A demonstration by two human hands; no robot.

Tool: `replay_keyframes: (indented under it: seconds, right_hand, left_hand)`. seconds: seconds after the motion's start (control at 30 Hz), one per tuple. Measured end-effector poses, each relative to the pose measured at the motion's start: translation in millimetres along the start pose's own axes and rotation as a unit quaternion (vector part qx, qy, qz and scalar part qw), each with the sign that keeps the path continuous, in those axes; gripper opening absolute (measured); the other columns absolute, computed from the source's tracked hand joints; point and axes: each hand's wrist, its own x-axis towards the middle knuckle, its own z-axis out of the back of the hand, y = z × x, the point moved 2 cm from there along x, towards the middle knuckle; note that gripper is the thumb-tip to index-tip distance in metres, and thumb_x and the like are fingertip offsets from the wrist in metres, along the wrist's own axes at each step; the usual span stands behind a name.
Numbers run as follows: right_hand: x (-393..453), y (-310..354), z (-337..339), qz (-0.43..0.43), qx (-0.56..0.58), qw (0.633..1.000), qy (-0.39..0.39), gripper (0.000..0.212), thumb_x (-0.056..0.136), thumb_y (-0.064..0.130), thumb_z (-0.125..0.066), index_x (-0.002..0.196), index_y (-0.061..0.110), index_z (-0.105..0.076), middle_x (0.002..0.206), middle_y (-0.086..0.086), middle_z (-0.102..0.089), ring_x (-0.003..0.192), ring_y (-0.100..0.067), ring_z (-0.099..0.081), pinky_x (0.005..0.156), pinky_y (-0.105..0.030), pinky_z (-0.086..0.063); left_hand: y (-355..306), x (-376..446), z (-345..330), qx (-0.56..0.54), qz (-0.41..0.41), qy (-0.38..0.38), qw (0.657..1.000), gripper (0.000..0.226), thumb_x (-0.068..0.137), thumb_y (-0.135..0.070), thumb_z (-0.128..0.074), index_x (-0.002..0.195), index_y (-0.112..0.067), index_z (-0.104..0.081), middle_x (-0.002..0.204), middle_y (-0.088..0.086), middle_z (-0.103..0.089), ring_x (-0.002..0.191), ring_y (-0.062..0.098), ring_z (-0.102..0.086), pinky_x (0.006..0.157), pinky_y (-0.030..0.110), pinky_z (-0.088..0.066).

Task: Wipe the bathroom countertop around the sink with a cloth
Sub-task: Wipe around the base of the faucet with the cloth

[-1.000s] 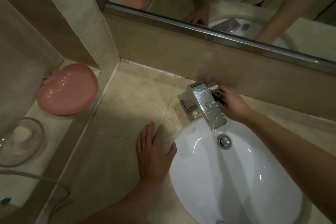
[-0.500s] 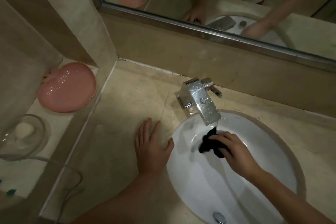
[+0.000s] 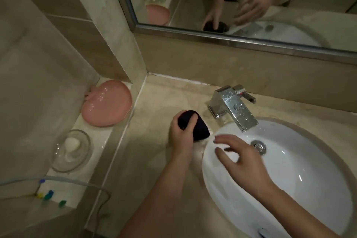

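Our left hand (image 3: 180, 137) grips the cloth (image 3: 195, 125) on the countertop (image 3: 150, 141), tap (image 3: 231, 106) at 2 o'clock; right hand (image 3: 241, 162), fingers loose, over the sink (image 3: 301, 179); pink dish (image 3: 106, 108) at 9 o'clock

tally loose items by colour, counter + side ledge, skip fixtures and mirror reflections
Dark: 1, the cloth on the counter in the left hand grip
Pink: 1, the dish on the ledge
Clear: 1, the glass bowl
White: 1, the soap in that bowl
Total: 4
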Motion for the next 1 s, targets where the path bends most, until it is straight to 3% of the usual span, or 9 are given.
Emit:
replay_keyframes:
  seconds: [0.1,0.23,0.33,0.4,0.5,0.6,0.73,0.8,1.0]
  right_hand:
    - [1.2,23.9,22.9,0.048,-0.041,0.995,-0.08,0.018,0.09,0.017,-0.065,0.092,0.035,-0.071,0.095,0.022,-0.069,0.083,-0.008,-0.064,0.059,-0.014,-0.044]
    - [39.8,31.7,23.3,0.102,-0.081,0.986,-0.108,0.015,0.091,0.012,-0.067,0.095,0.026,-0.072,0.096,0.02,-0.067,0.087,-0.006,-0.063,0.07,-0.018,-0.048]
    - [81.8,23.6,20.2,0.171,-0.198,0.956,-0.13,0.019,0.091,0.016,-0.067,0.109,0.018,-0.07,0.122,0.004,-0.061,0.11,-0.017,-0.058,0.084,-0.026,-0.046]
    - [108.7,11.1,21.6,0.152,-0.284,0.941,-0.106,0.043,0.089,0.026,-0.067,0.13,0.014,-0.059,0.14,-0.007,-0.051,0.127,-0.027,-0.048,0.099,-0.035,-0.043]
    - [126.1,-8.9,19.9,0.034,-0.318,0.941,-0.11,0.072,0.086,0.046,-0.066,0.139,0.003,-0.044,0.133,-0.016,-0.052,0.123,-0.035,-0.048,0.102,-0.043,-0.042]
    - [126.7,-14.0,13.7,0.023,-0.336,0.928,-0.162,0.058,0.088,0.054,-0.054,0.116,0.004,-0.056,0.106,-0.012,-0.058,0.098,-0.033,-0.054,0.085,-0.041,-0.045]
    - [129.5,-12.0,14.6,0.036,-0.369,0.917,-0.148,0.054,0.091,0.056,-0.042,0.108,0.006,-0.055,0.101,-0.009,-0.054,0.093,-0.029,-0.048,0.083,-0.04,-0.044]
    - [129.0,-11.2,14.8,0.031,-0.372,0.917,-0.138,0.052,0.092,0.055,-0.04,0.108,0.007,-0.054,0.101,-0.008,-0.053,0.093,-0.028,-0.047,0.084,-0.04,-0.044]
    - [130.2,-8.6,15.2,0.03,-0.374,0.918,-0.125,0.048,0.093,0.054,-0.042,0.109,0.009,-0.052,0.102,-0.007,-0.053,0.094,-0.027,-0.046,0.084,-0.041,-0.045]
  left_hand:
    - [-7.9,27.2,0.3,0.034,-0.02,-0.012,0.999,0.062,0.068,-0.06,-0.076,0.122,-0.051,-0.047,0.132,-0.007,-0.055,0.115,0.015,-0.058,0.098,0.039,-0.053]
    - [-8.5,60.8,-13.0,0.114,-0.088,0.058,0.988,0.05,0.082,-0.049,-0.07,0.121,-0.049,-0.04,0.132,-0.001,-0.051,0.114,0.018,-0.056,0.102,0.044,-0.049]
    - [3.6,75.0,-24.3,0.34,-0.232,0.084,0.908,0.039,0.094,-0.037,-0.059,0.131,-0.037,-0.046,0.147,0.002,-0.04,0.137,0.023,-0.039,0.116,0.045,-0.035]
    - [7.5,76.4,-30.0,0.449,-0.31,0.055,0.836,0.041,0.097,-0.033,-0.055,0.137,-0.03,-0.048,0.152,0.004,-0.036,0.141,0.024,-0.033,0.116,0.042,-0.032]
    - [8.7,87.2,-39.1,0.402,-0.342,0.094,0.844,0.041,0.096,-0.026,-0.055,0.137,-0.021,-0.053,0.14,0.0,-0.049,0.13,0.021,-0.044,0.106,0.043,-0.041]
    - [5.5,106.7,-48.4,0.36,-0.329,0.138,0.862,0.034,0.098,-0.033,-0.053,0.129,-0.02,-0.058,0.132,-0.004,-0.056,0.126,0.017,-0.048,0.105,0.041,-0.041]
    - [-15.7,128.8,-69.6,0.22,-0.2,0.203,0.933,0.03,0.094,-0.051,-0.053,0.119,-0.036,-0.061,0.114,-0.012,-0.068,0.111,0.011,-0.062,0.099,0.044,-0.05]
    - [-22.3,139.9,-82.1,0.186,-0.17,0.213,0.944,0.027,0.09,-0.05,-0.06,0.116,-0.042,-0.059,0.112,-0.014,-0.068,0.108,0.01,-0.064,0.098,0.044,-0.052]
    - [-25.4,149.6,-103.0,0.342,-0.351,0.287,0.823,0.031,0.094,-0.039,-0.058,0.119,-0.022,-0.069,0.116,-0.005,-0.068,0.106,0.017,-0.059,0.096,0.044,-0.046]
